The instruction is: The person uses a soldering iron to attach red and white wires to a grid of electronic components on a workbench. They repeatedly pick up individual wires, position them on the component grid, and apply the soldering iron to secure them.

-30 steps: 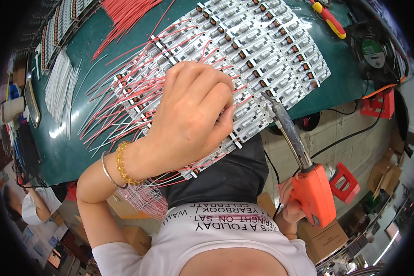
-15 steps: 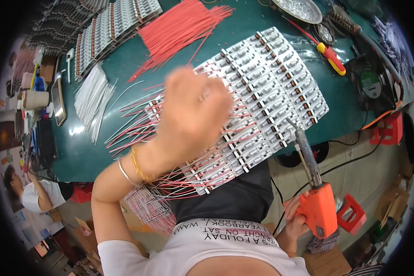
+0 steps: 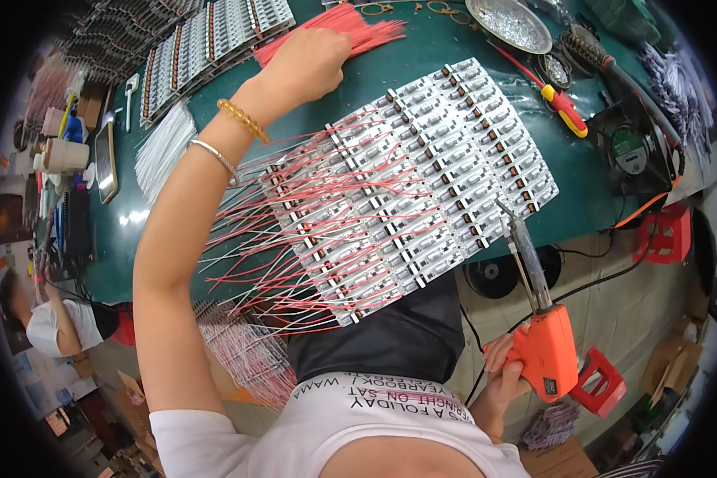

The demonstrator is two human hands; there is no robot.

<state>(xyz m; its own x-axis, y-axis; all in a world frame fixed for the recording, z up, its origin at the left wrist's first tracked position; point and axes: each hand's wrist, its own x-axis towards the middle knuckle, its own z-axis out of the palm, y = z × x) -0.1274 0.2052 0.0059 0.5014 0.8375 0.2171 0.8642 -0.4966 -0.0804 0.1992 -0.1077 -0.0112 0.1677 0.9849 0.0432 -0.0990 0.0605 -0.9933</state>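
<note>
Since the earlier frame the left hand point(image 3: 309, 57) has lifted off the panel of white circuit boards point(image 3: 410, 187) and reached across it to the far bundle of loose red wires point(image 3: 350, 28), while the right hand has kept the tool off the work.

Nearest the body, the right hand point(image 3: 506, 368) is wrapped closed around the grip of an orange soldering gun point(image 3: 543, 334), held low beyond the table edge with its tip angled up toward the panel's near corner, evidently parked clear of the boards.

Just behind that tip the panel lies flat on the green bench point(image 3: 390, 80), red and white leads already fanned out from its left side.

Farther off, the left hand's fingers curl down onto the red wire bundle; whether they actually pinch a wire cannot be told. The bundle lies directly under and beyond those fingertips.

Right of the fingers lie a red-and-yellow screwdriver point(image 3: 562, 107) and a small fan point(image 3: 629, 151).
</note>
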